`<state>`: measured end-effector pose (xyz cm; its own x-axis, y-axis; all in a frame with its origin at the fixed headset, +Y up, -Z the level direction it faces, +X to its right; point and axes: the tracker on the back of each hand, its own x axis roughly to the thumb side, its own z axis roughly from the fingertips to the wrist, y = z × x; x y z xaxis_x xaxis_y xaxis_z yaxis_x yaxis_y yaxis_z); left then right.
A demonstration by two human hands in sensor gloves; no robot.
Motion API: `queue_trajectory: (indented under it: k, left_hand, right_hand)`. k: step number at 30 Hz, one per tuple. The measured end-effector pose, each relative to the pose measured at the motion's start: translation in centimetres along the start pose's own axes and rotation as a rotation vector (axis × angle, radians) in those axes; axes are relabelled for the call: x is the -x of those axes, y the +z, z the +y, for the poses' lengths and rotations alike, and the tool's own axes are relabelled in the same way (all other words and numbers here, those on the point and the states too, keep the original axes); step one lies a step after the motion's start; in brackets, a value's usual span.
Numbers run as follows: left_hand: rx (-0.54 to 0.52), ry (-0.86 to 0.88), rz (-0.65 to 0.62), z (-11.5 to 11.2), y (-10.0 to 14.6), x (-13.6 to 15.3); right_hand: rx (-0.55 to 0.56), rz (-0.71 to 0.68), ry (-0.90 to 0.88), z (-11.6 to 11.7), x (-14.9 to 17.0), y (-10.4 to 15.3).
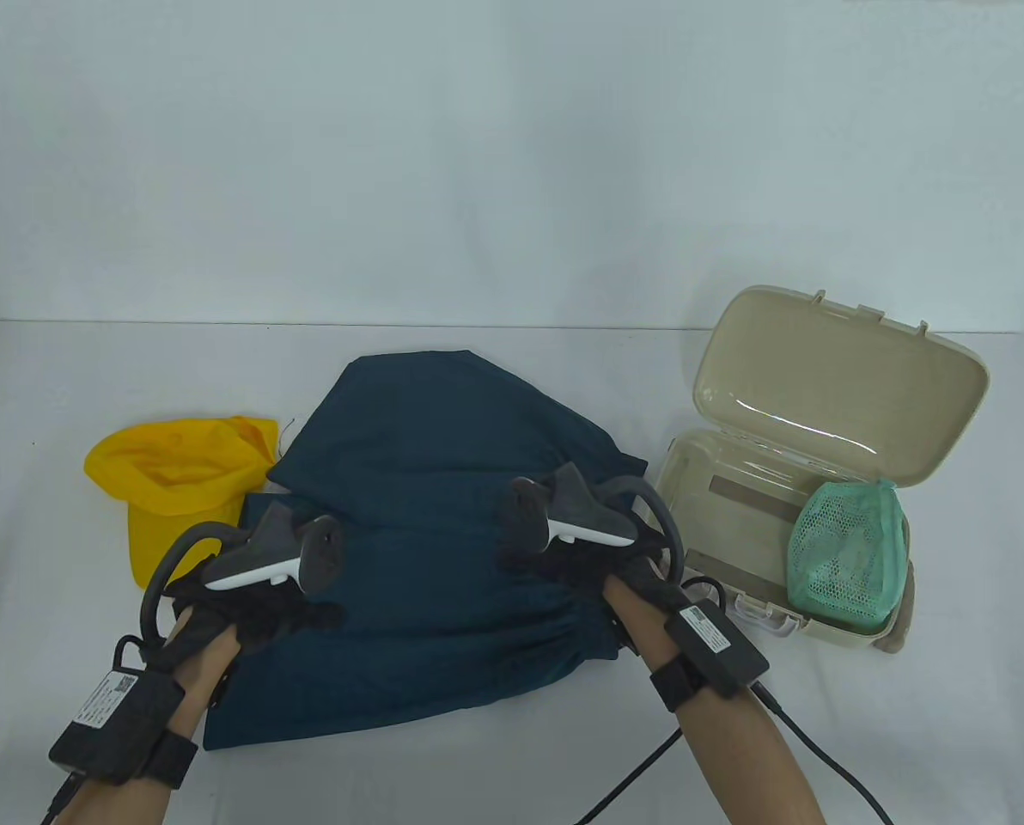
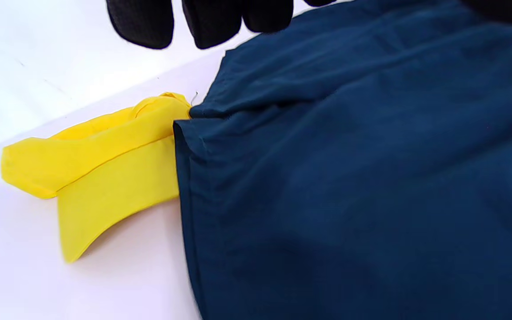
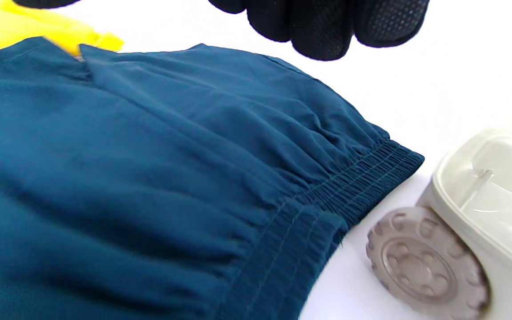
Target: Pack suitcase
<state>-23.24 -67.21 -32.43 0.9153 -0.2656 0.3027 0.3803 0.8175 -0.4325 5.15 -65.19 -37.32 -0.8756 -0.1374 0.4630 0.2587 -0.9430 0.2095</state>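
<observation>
Dark teal shorts (image 1: 443, 481) lie folded in the middle of the table, with the elastic waistband (image 3: 354, 186) toward the right. My left hand (image 1: 297, 614) is over the shorts' left part and my right hand (image 1: 525, 559) over the right part. In both wrist views the gloved fingertips (image 2: 211, 22) (image 3: 322, 26) hang above the cloth (image 2: 349, 178) and hold nothing. The beige suitcase (image 1: 718, 516) stands open at the right with its lid (image 1: 838, 387) raised. A green mesh bag (image 1: 847, 550) sits in its right end.
A yellow cap (image 1: 173, 481) lies at the left, touching the shorts' edge (image 2: 105, 178). The suitcase's grey wheel (image 3: 425, 262) is close to the waistband. A black cable (image 1: 649, 765) trails across the table's front right.
</observation>
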Motion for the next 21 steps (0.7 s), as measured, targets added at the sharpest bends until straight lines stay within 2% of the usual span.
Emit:
queue_trajectory:
  k: [4, 13, 17, 19, 21]
  left_hand:
    - [0.063, -0.123, -0.027, -1.8, 1.0, -1.5]
    - [0.169, -0.336, -0.09, -5.0, 1.7, -5.3]
    - [0.232, -0.491, -0.037, -6.7, 1.2, -6.1]
    - [0.282, -0.475, -0.034, -7.6, 0.8, -6.1]
    - [0.284, -0.467, -0.028, -7.9, 0.7, -6.0]
  right_hand:
    - [-0.004, -0.043, 0.072, 1.8, -0.5, 2.2]
    - [-0.098, -0.093, 0.088, 6.6, 0.2, 4.2]
    - [-0.076, -0.07, 0.146, 8.6, 0.3, 4.4]
    - [-0.065, -0.063, 0.18, 9.6, 0.4, 4.4]
    - [-0.067, -0.062, 0.191, 10.1, 0.5, 4.3]
